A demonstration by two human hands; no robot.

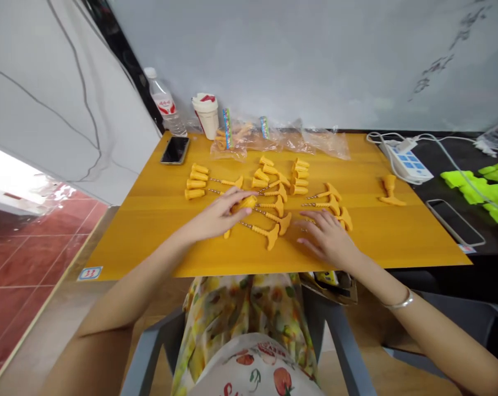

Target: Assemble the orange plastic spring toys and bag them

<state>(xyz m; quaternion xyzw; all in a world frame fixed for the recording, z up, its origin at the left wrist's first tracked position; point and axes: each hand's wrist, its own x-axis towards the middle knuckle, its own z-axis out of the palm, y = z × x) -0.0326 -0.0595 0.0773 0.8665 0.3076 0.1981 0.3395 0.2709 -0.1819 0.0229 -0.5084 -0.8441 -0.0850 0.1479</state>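
Left of the table's middle, my left hand (pixel 222 215) is closed around a yellow piece (pixel 249 203). Several yellow T-handled metal screws (pixel 269 236) lie just right of it, some pointing left. My right hand (pixel 329 236) hovers over or rests on the right group of T-handled screws (pixel 333 204), fingers apart; whether it touches one I cannot tell. Yellow ribbed caps (pixel 195 193) are lined up at the left, more caps (pixel 260 182) lie in the middle, and another column of caps (pixel 300 176) stands to their right.
Along the back are a bottle (pixel 166 104), a cup (pixel 207 118), plastic bags (pixel 282 140) and a phone (pixel 175 150). At the right are a capped yellow piece (pixel 390 190), a power strip (pixel 409 162), a second phone (pixel 455 221) and green pieces (pixel 475 190).
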